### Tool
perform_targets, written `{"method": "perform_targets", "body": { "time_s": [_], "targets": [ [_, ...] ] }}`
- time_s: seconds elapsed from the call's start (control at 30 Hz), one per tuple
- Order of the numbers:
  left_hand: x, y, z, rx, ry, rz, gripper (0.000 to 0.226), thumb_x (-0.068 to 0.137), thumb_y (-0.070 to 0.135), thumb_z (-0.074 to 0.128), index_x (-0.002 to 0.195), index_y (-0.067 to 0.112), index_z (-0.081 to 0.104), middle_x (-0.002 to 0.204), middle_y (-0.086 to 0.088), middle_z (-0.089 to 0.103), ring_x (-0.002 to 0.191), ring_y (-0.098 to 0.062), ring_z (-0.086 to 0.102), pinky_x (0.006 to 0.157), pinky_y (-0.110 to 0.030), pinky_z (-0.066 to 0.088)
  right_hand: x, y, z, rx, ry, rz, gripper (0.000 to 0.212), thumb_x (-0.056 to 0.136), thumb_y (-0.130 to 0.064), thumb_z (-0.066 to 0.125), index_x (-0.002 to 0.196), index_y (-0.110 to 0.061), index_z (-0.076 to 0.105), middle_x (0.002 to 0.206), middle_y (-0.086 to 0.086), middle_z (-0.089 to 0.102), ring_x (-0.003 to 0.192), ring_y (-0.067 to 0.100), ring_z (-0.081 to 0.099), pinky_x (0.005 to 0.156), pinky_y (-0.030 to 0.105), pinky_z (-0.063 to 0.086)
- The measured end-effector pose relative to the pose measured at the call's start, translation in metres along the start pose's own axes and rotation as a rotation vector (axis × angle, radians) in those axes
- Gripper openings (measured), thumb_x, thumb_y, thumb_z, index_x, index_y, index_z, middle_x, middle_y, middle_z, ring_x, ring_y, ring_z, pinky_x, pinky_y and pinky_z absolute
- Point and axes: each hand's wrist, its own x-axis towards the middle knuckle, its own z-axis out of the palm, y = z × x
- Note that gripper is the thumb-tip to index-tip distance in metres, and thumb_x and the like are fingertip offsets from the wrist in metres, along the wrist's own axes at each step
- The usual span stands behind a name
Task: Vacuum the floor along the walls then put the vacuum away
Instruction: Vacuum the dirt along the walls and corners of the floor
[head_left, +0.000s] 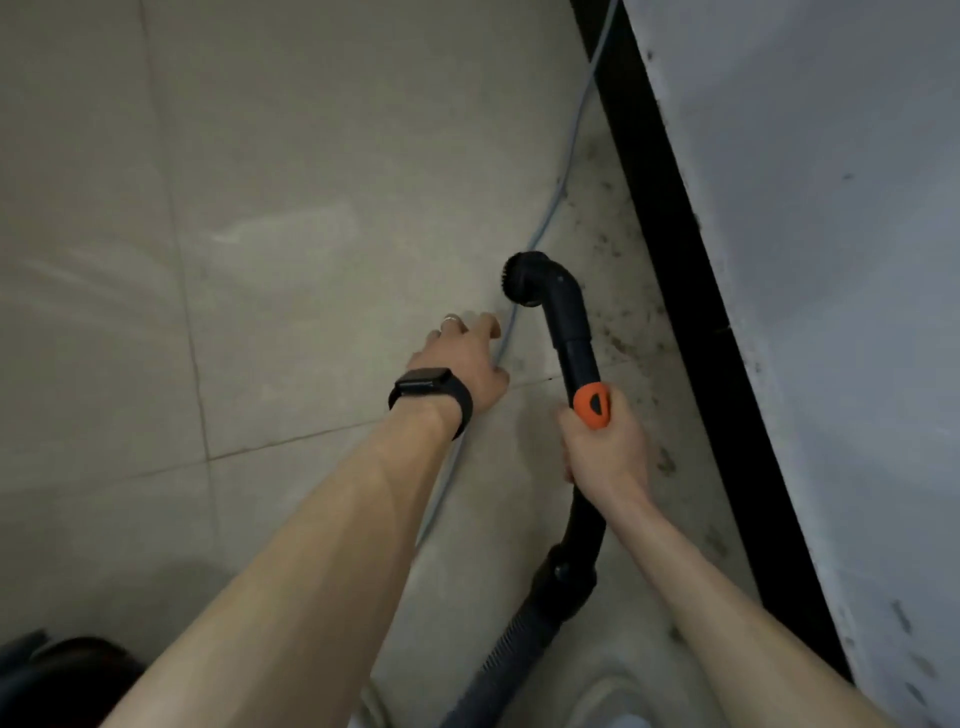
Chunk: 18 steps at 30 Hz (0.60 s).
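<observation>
My right hand (605, 449) grips the black vacuum wand (571, 322) just below its orange collar (592, 404). The wand ends in a round brush nozzle (522, 280) that is turned sideways above the tiled floor (291, 208). A ribbed grey hose (498, 660) runs from the wand down to the bottom edge. My left hand (467, 358), with a black watch on the wrist and a ring on one finger, reaches to a thin pale blue cable (550, 208) lying on the floor; its fingertips are at the cable, and whether they pinch it is hidden.
A black skirting board (675, 249) runs along the pale wall (831, 208) on the right. Dark dirt specks (623, 332) lie on the floor strip beside it. A dark rounded object (57, 675) sits at the bottom left corner.
</observation>
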Motion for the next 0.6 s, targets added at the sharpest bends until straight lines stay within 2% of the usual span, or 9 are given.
{"method": "perform_targets", "body": {
  "time_s": [0.13,0.27,0.4,0.47,0.53,0.6],
  "targets": [
    [0.039,-0.003,0.025,0.072,0.212,0.072,0.043,0.092,0.047,0.051,0.130,0.034,0.036,0.121,-0.008,0.045,0.107,-0.033,0.051,0.073,-0.041,0.045,0.005,0.019,0.014,0.113,-0.051,-0.040,0.016,0.081,-0.040,0.073,0.079,-0.034,0.058,0.058,-0.004,0.054,0.048,0.014,0.054,0.043,0.028,0.047],
    [0.056,-0.006,0.043,0.158,0.369,0.123,0.036,0.095,0.036,0.046,0.127,0.020,0.039,0.119,-0.008,0.052,0.105,-0.032,0.054,0.063,-0.035,0.037,0.014,0.012,0.014,0.173,-0.093,-0.099,0.018,0.075,-0.048,0.072,0.078,-0.037,0.058,0.057,-0.004,0.053,0.045,0.014,0.053,0.043,0.025,0.047],
    [0.051,-0.020,0.018,0.364,0.258,0.166,0.047,0.098,0.026,0.040,0.142,0.026,0.026,0.133,-0.010,0.045,0.106,-0.033,0.058,0.068,-0.038,0.041,0.027,-0.023,0.011,0.132,-0.116,-0.147,0.016,0.081,-0.045,0.072,0.080,-0.040,0.057,0.060,-0.005,0.057,0.047,0.016,0.056,0.046,0.029,0.048],
    [0.046,-0.035,-0.010,0.498,0.232,0.140,0.044,0.100,0.020,0.035,0.143,0.026,0.025,0.137,-0.014,0.039,0.107,-0.035,0.058,0.071,-0.040,0.043,0.029,-0.039,0.012,0.128,-0.108,-0.149,0.016,0.082,-0.043,0.073,0.083,-0.037,0.058,0.062,-0.004,0.059,0.050,0.017,0.057,0.051,0.034,0.051],
    [0.043,-0.062,-0.040,0.628,0.251,0.077,0.038,0.103,0.018,0.030,0.141,0.021,0.029,0.140,-0.017,0.035,0.107,-0.036,0.057,0.074,-0.041,0.043,0.026,-0.047,0.016,0.146,-0.121,-0.147,0.017,0.081,-0.043,0.073,0.083,-0.035,0.058,0.062,-0.004,0.059,0.050,0.017,0.056,0.052,0.035,0.051],
    [0.042,-0.099,-0.069,0.656,0.310,-0.086,0.034,0.104,0.018,0.029,0.137,0.017,0.035,0.139,-0.019,0.037,0.109,-0.037,0.056,0.082,-0.043,0.047,0.026,-0.049,0.023,0.157,-0.155,-0.150,0.018,0.078,-0.044,0.073,0.084,-0.035,0.058,0.060,-0.005,0.058,0.047,0.016,0.054,0.048,0.032,0.049]
  ]
}}
